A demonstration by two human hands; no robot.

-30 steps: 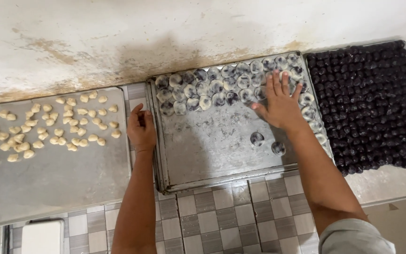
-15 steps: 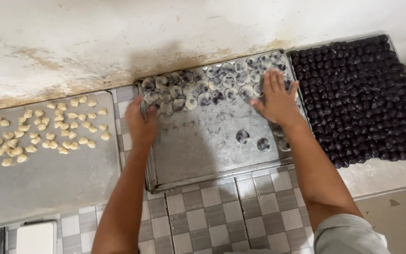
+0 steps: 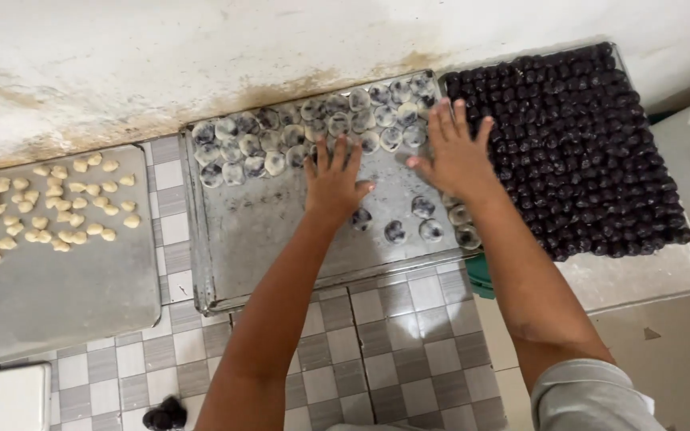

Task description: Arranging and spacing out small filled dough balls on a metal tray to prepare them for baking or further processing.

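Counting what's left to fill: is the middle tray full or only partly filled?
Partly filled. The middle tray has pieces along its far edge and a few near the right hand; the rest is bare.

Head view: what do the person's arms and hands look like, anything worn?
Both hands are bare: left hand and right hand show no gloves, and no rings or watch that I can make out. The left forearm is uncovered as far as the frame shows. The right arm carries a light grey sleeve ending near the elbow; the forearm below it is bare.
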